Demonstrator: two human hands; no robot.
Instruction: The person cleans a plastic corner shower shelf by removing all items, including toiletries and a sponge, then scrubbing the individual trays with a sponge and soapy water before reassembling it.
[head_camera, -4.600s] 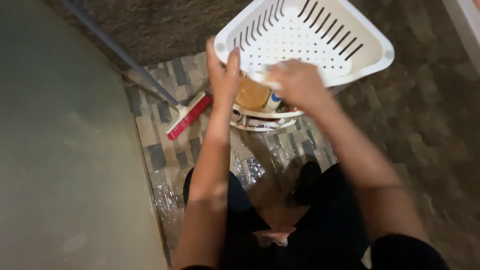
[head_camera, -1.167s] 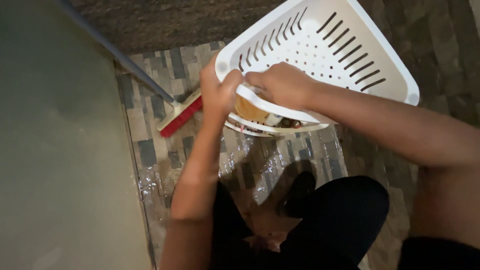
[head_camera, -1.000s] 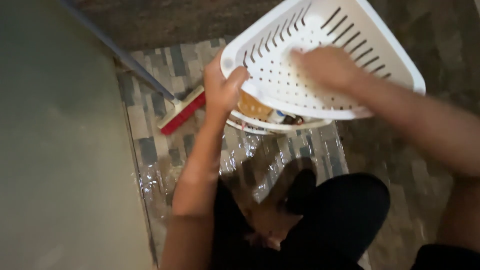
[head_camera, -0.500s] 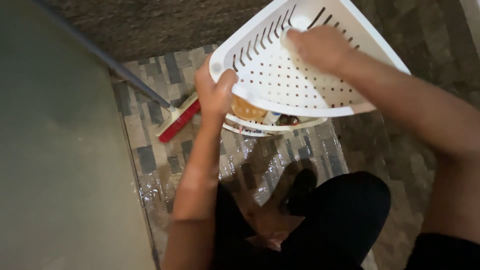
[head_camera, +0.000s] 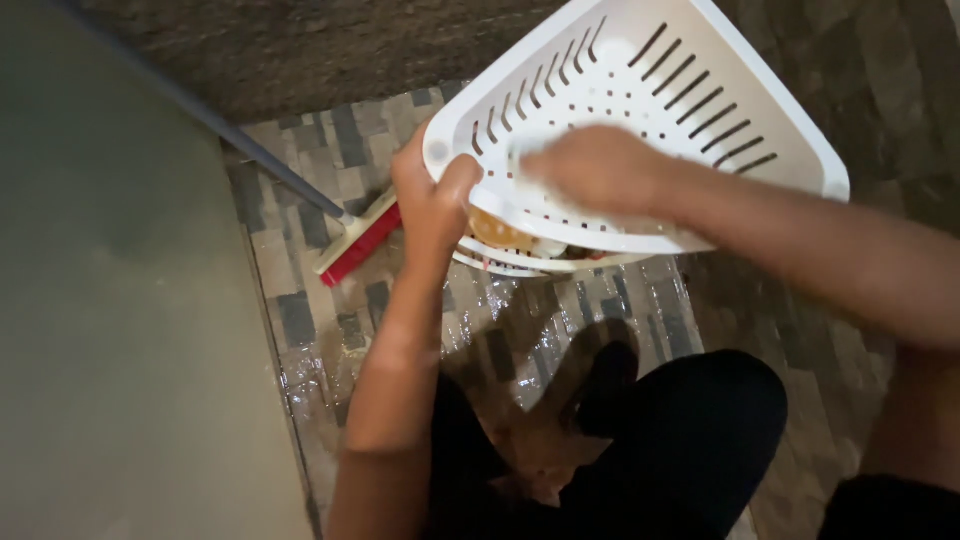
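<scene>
White slotted corner basket (head_camera: 700, 110), triangular plastic, held up over wet tiled floor (head_camera: 520, 330), just above a second white tray (head_camera: 520, 262) holding orange and small items. Tilted, inside face toward camera; rounded corner at lower left, long straight edge running upper left to lower right; slots along the walls, round holes across the base.

Left hand (head_camera: 432, 205) clamped on rounded corner rim, thumb over the edge, fingers behind; grip closed firm on basket. Right hand (head_camera: 600, 170) inside basket, pressed on perforated base, motion-blurred; pale patch at fingertips, maybe cloth or suds, cannot tell; grip state not readable through blur.

Progress, as a judgement: scrubbing of inner base looks underway, roughly mid-way; basket white overall, no clear dirt visible, far slotted wall and outside not seen being touched. Rinse not seen.

Outward: brush with red bristles (head_camera: 358, 245) lying on floor just left of left hand, grey long handle (head_camera: 240, 140) running up-left. Floor glossy with water. Dark-clothed knees (head_camera: 680, 440) below, crouched. Plain greenish wall panel (head_camera: 110, 300) at left.
</scene>
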